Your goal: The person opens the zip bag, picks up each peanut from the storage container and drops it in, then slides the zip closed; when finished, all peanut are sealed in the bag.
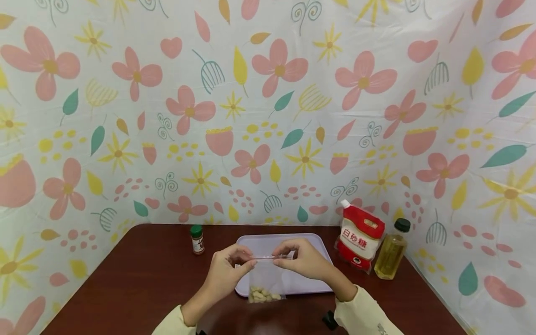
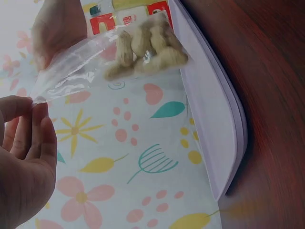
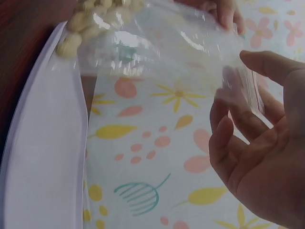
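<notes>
A clear zip bag [image 1: 266,273] hangs upright over the near part of a lilac tray, with peanuts in their shells [image 1: 263,295] gathered at its bottom. My left hand [image 1: 226,269] pinches the left end of the red-lined zip edge between thumb and fingers. At the other end, my right hand [image 1: 307,264] holds the same edge, its thumb [image 3: 267,64] on one side and fingers behind the film. The left wrist view shows the peanuts [image 2: 143,47] through the stretched film. Whether the zip is sealed cannot be told.
Behind the hands lies the lilac tray [image 1: 307,284] on a dark wooden table [image 1: 138,279]. To the left stands a green-capped seasoning jar [image 1: 197,240]. At the right are a red and white sugar pouch [image 1: 359,237] and an oil bottle [image 1: 391,253]. A flowered cloth [image 1: 251,116] hangs behind.
</notes>
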Available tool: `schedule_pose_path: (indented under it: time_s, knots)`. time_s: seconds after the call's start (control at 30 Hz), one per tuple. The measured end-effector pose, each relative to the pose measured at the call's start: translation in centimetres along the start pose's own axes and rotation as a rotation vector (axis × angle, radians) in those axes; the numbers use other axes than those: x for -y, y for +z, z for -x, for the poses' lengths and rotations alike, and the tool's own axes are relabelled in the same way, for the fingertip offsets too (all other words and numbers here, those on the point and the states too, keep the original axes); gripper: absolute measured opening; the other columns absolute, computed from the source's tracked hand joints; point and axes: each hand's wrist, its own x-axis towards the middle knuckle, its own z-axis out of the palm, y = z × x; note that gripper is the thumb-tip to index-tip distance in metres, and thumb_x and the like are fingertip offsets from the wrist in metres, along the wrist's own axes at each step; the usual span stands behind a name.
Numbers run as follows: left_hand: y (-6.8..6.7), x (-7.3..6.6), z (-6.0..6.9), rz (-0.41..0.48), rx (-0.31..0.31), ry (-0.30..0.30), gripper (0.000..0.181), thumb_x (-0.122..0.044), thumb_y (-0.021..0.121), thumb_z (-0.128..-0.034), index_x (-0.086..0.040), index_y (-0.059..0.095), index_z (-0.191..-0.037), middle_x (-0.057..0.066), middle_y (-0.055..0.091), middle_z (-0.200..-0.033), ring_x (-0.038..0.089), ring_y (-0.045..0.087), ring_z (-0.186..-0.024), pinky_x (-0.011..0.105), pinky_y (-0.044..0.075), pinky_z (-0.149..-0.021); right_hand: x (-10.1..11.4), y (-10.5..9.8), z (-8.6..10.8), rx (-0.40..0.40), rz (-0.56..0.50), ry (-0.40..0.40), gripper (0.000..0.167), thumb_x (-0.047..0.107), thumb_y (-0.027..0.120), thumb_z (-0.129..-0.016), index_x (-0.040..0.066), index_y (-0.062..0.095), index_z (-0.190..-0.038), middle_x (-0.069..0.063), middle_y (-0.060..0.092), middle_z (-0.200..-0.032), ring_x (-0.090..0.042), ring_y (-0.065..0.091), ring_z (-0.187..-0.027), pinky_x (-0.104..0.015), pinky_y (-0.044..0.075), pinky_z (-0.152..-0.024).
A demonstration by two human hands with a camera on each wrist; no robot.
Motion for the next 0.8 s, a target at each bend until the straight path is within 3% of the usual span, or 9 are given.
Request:
schedule_pose_path:
  time_s: [0.13, 0.3, 0.47, 0.67, 0.8]
  knots:
    - [-0.2, 0.1, -0.1, 0.046, 0.01, -0.022, 0.016, 0.006, 0.074, -0.0838, 0.0, 0.06, -0.09, 0.014, 0.071, -0.074, 0.018, 0.066, -0.062, 0.028, 0.047, -0.051, -2.3, -0.2, 0.3, 0.007, 0.01, -0.011, 0.003, 0.002, 0.071, -0.089, 0.002, 0.074, -0.088, -0.011, 0.07, -0.081, -0.009, 0.061, -0.073, -0.028, 0.048, -0.055]
    - [-0.5, 0.2, -0.2, 0.066, 0.011, -0.038, 0.018, 0.007, 0.073, -0.0841, 0.002, 0.056, -0.089, 0.016, 0.072, -0.076, 0.026, 0.069, -0.067, 0.026, 0.047, -0.052, -4.0, -0.4, 0.6, -0.023, 0.042, 0.03, 0.007, 0.014, 0.073, -0.09, 0.011, 0.075, -0.084, -0.001, 0.07, -0.079, -0.008, 0.061, -0.072, -0.026, 0.048, -0.057]
    - [-0.7, 0.3, -0.2, 0.072, 0.014, -0.015, 0.021, 0.008, 0.073, -0.084, 0.003, 0.052, -0.087, 0.016, 0.072, -0.077, 0.026, 0.068, -0.065, 0.022, 0.041, -0.049, -4.1, -0.4, 0.7, -0.08, 0.081, 0.016, 0.01, 0.021, 0.074, -0.089, 0.018, 0.073, -0.08, 0.007, 0.069, -0.078, -0.006, 0.059, -0.07, -0.026, 0.048, -0.057]
    - [-0.7, 0.8, -0.2, 0.072, 0.005, 0.061, 0.027, 0.011, 0.073, -0.0816, 0.005, 0.047, -0.082, 0.017, 0.072, -0.076, 0.024, 0.069, -0.064, 0.025, 0.046, -0.051, -3.9, 0.2, 0.5, -0.194, 0.192, -0.089, 0.013, 0.015, 0.078, -0.084, 0.019, 0.069, -0.075, 0.011, 0.068, -0.075, -0.003, 0.043, -0.052, -0.024, 0.044, -0.051]
    - [-0.6, 0.8, -0.2, 0.077, 0.005, 0.032, 0.029, 0.01, 0.073, -0.0819, 0.005, 0.045, -0.083, 0.018, 0.072, -0.077, 0.023, 0.07, -0.066, 0.027, 0.05, -0.055, -3.9, 0.3, 0.5, -0.205, 0.196, -0.098, 0.013, 0.015, 0.078, -0.083, 0.019, 0.07, -0.075, 0.011, 0.068, -0.075, -0.006, 0.04, -0.05, -0.023, 0.041, -0.05]
